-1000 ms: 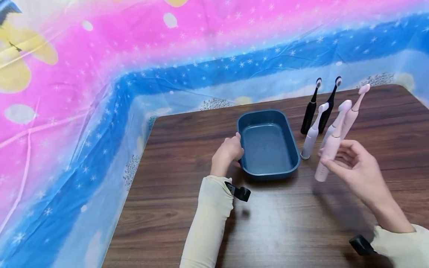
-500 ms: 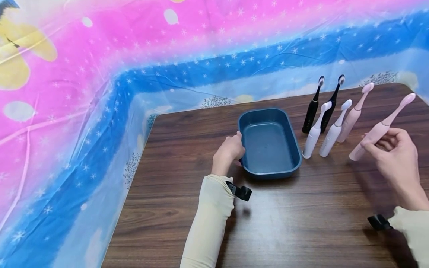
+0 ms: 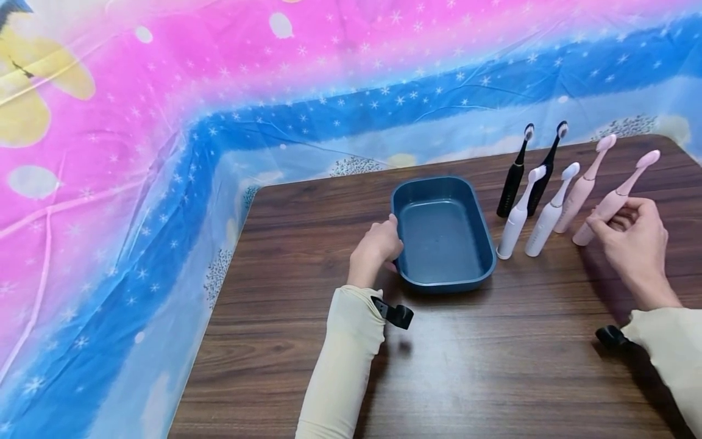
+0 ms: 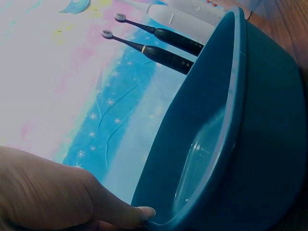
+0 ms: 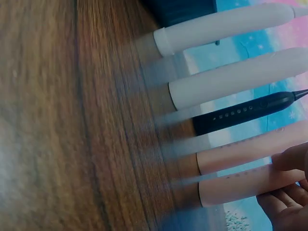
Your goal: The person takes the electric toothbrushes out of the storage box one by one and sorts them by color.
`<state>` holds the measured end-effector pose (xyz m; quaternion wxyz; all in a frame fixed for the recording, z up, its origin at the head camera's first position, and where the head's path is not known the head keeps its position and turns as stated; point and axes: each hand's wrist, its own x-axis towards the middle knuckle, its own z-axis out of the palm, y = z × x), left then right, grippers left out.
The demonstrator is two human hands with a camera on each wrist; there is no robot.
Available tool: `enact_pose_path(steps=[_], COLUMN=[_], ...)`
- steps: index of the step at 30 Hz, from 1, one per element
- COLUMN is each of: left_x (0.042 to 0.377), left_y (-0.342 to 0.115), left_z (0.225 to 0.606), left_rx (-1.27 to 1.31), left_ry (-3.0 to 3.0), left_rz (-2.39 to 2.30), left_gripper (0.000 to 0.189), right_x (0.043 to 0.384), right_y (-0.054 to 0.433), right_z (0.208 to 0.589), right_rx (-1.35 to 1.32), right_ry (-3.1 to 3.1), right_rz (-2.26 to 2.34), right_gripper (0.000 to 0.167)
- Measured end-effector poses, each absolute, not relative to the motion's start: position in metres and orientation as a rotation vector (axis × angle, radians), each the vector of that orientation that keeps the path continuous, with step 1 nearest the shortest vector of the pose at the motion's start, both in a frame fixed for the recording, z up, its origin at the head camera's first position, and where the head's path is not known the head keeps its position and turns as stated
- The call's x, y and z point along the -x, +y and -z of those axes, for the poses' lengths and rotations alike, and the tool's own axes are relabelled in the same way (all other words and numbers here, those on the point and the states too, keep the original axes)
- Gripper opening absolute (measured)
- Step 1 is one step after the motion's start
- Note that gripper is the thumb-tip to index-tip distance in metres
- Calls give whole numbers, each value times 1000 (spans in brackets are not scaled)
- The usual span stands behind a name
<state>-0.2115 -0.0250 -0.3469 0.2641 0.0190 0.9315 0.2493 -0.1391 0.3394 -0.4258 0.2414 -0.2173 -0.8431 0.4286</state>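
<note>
My left hand [image 3: 375, 249] grips the left rim of a dark blue rectangular bin [image 3: 441, 244]; in the left wrist view the thumb lies over the rim. My right hand [image 3: 636, 250] pinches the handle of a pink electric toothbrush [image 3: 609, 206], upright at the right end of a group. In the right wrist view its base [image 5: 211, 193] is close by the table surface. Beside it stands another pink toothbrush [image 3: 577, 198]. Two white toothbrushes [image 3: 543, 228] stand nearer the bin, and two black toothbrushes [image 3: 512, 188] are behind them. Nothing lies inside the bin.
The brown wood-grain table [image 3: 274, 305] carries the bin and all the toothbrushes. A pink and blue patterned cloth [image 3: 329, 110] hangs along its back and left edges. Black straps show on both wrists.
My right hand has carried the pink toothbrush from in front of the white ones rightward, then back to beside the other pink one. The left hand keeps its grip on the bin.
</note>
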Motion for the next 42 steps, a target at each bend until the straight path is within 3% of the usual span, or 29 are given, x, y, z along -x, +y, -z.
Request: enact_pose_path(steps=[4,12,19,29,35,42], left_x=[211,212,213,215,216,214], left_y=[-25,-25,-24,-23,-23,-20], left_z=[346,346,346,348,348,351], left_rx=[-53,-54,-52,-38,-39,-86], left_ry=[2522,2531,2532,2510,2537,2609], left_rz=[-672,-641,-656,-670,-664,-586], left_gripper=[68,67,67,68,68,64], right_x=[142,145,146,132,115,104], right_y=[340,340,347,344,317,271], right_z=[425,427,430,416,391,379], right_rx=[591,485,457,481,542,274], right_ry=[-2321,-2313,-2416,-2605,-2400,-2091], right_rz=[-1140,-1163,-1090,-967,-902,-847], right_gripper=[52,42,44,64,55,40])
